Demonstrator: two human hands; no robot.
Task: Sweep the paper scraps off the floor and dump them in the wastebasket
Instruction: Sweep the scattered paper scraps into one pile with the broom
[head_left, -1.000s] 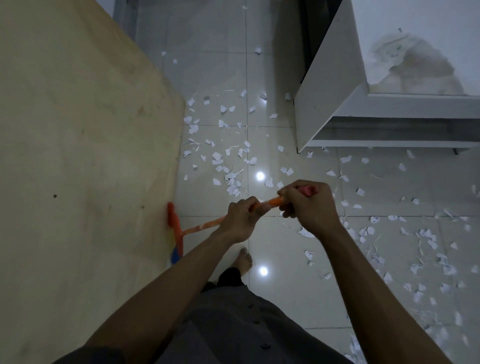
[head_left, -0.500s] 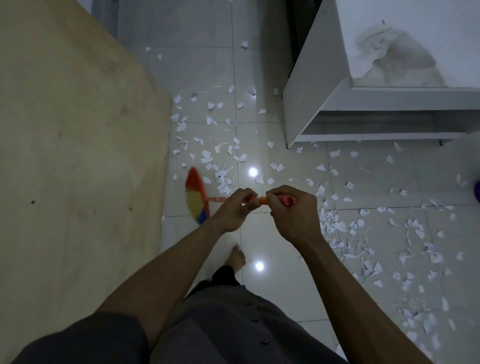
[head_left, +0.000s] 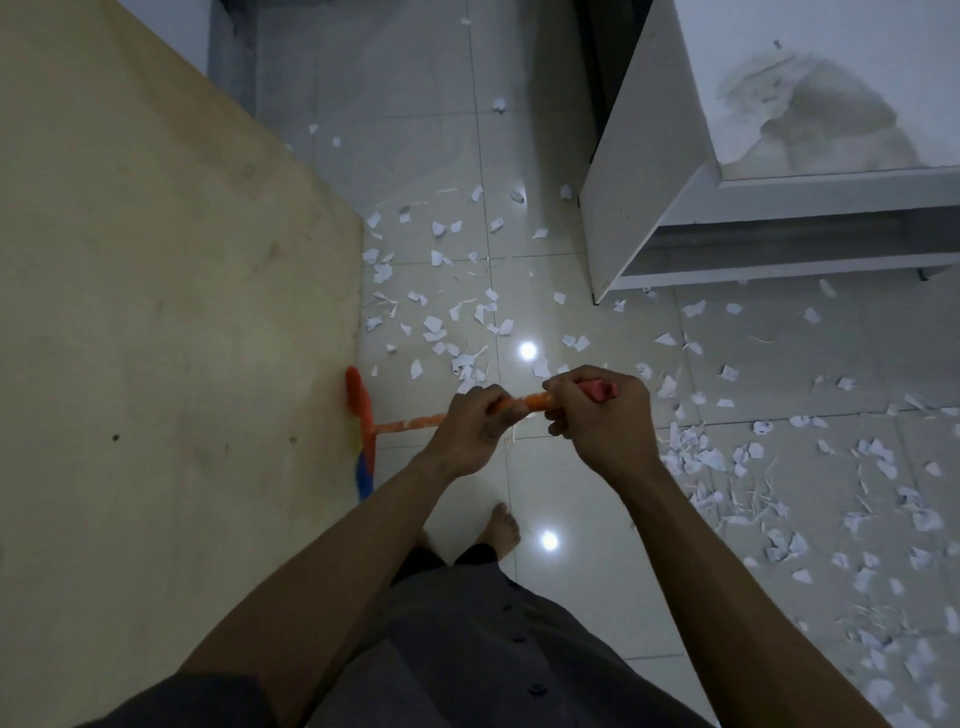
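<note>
Right, head view only:
L hand (head_left: 475, 423): fingers curled tight round broom handle (head_left: 415, 422), lower grip.
R hand (head_left: 597, 415): closed round top end of handle, pink cap poking out past knuckles.
Broom head (head_left: 361, 431): orange w/ blue and yellow bristles, down on floor (head_left: 571, 519), touching edge of wood panel (head_left: 156, 338) at left.
Paper scraps (head_left: 779, 493): white bits strewn over tiles; thickest to the right, more ahead nr white cabinet (head_left: 639, 171).
Foot (head_left: 501, 527): bare, below hands.

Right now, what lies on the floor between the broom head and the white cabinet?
Head view: scattered paper scraps on tile, between broom head and cabinet.
</note>
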